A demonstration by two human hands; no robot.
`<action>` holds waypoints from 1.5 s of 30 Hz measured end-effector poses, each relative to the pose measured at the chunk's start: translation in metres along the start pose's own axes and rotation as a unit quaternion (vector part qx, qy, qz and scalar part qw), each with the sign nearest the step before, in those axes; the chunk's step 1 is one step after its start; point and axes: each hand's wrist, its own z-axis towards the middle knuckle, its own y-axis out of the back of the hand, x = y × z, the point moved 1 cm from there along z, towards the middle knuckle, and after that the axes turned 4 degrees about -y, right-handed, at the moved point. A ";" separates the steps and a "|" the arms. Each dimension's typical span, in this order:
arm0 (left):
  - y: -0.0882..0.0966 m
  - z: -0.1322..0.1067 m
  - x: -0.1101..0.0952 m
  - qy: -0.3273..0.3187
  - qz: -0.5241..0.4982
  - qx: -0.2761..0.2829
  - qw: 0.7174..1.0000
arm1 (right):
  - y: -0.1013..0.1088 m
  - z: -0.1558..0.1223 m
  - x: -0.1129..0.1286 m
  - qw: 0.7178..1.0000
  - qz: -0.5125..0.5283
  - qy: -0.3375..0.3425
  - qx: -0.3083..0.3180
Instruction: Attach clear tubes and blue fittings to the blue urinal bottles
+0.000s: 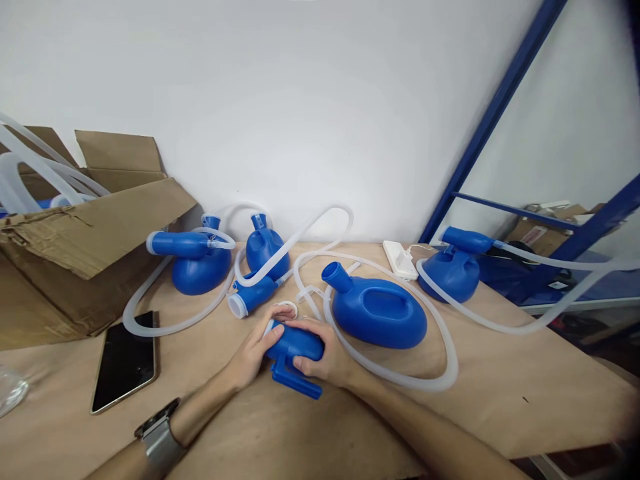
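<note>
My left hand and my right hand are both closed around a blue plastic urinal funnel, low over the table in front of me. Its side handle sticks out toward me. A white ring-like piece shows at my left fingertips; whether it joins the funnel I cannot tell. Just beyond my right hand lies a blue urinal bottle with an open neck, and a clear hose loops around it. Another blue funnel with a white rim rests beyond my left hand.
At the left stands an open cardboard box holding hoses, with a phone beside it. More blue bottles with hoses stand along the wall, another bottle at the right. A white power strip and blue metal frame are behind.
</note>
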 end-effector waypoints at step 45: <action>0.035 0.036 -0.034 -0.036 0.357 0.210 0.909 | 0.011 0.003 -0.021 0.933 -0.352 0.026 0.073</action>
